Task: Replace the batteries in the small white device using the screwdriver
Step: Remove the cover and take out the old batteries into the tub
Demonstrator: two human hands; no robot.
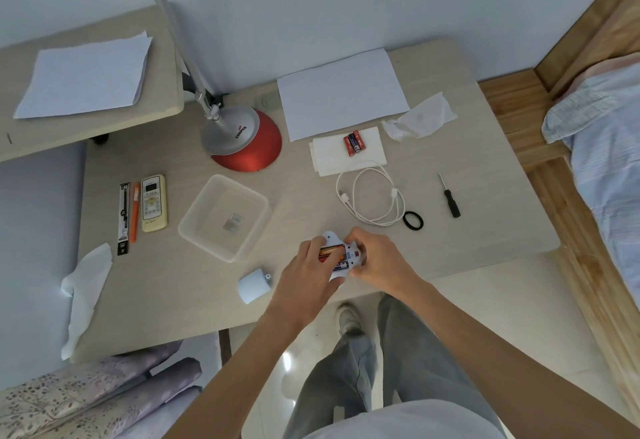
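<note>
Low centre of the frame: both hands grip the small white device, battery bay open, batteries showing. Left hand clamps its left end, right hand pinches the right end. The screwdriver lies alone at mid-right on the table.

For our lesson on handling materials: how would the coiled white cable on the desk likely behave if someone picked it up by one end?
The white cable would probably flop: it lies in loose, uneven loops. The coil would likely unwind, since nothing visibly binds it. It looks thin, so probably light.
</note>
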